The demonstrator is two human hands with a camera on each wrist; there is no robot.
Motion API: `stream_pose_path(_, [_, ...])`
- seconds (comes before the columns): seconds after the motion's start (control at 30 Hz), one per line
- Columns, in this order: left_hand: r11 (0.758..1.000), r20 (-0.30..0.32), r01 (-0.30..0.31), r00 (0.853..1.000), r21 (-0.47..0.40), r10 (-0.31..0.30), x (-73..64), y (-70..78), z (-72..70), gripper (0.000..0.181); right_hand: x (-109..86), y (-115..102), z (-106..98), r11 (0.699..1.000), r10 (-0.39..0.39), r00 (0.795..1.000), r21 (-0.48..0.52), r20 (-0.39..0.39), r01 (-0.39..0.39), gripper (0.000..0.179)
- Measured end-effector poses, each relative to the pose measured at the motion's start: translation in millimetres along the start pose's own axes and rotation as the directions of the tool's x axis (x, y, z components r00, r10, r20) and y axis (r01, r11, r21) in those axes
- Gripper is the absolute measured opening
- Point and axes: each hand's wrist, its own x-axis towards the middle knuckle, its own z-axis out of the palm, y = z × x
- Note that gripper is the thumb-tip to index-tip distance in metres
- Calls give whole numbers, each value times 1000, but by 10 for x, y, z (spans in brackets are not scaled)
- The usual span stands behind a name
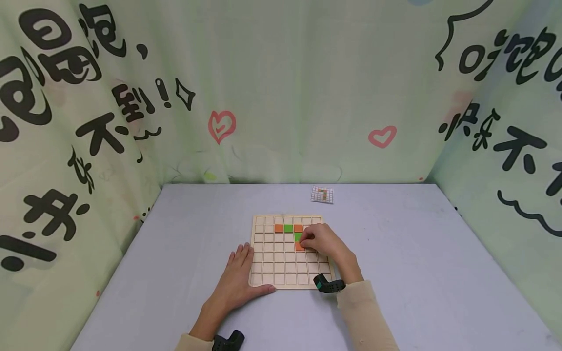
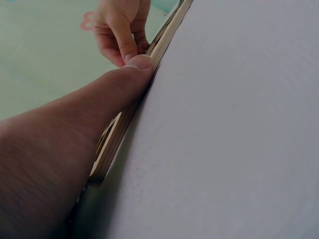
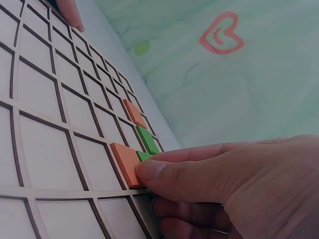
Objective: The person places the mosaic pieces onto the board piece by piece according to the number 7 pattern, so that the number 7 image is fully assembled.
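Note:
A wooden grid board (image 1: 285, 267) lies on the table. Orange and green square tiles sit in its upper cells: an orange tile (image 1: 278, 228), a green tile (image 1: 288, 228) and another orange one (image 1: 298, 228) form a row, with a green tile (image 1: 297, 237) below its right end. Under that is a lower orange tile (image 3: 123, 162), which my right hand (image 1: 327, 243) holds at its edge with thumb and index finger; the right wrist view shows it at its cell. My left hand (image 1: 239, 273) rests along the board's left side, fingers straight, thumb (image 2: 137, 62) on the near edge.
A small card (image 1: 322, 194) with a printed grid pattern lies beyond the board on the white table (image 1: 421, 253). Light green curtains (image 1: 303, 97) with black writing and red hearts stand around the back and sides. Black bands (image 1: 328, 284) circle both wrists.

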Motion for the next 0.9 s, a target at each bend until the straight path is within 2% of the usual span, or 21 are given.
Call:
stream_pose_path(0.33, [1000,3,2,1000,3,-2,4,-6,5,121,1,-5,0,1000,-2,1000,-5,0,2,5])
stream_pose_path(0.9, [1000,2,4,1000,10,-4,7,-22,19,122,-48,-63,-37,998,57,998,25,-22,-57,7])
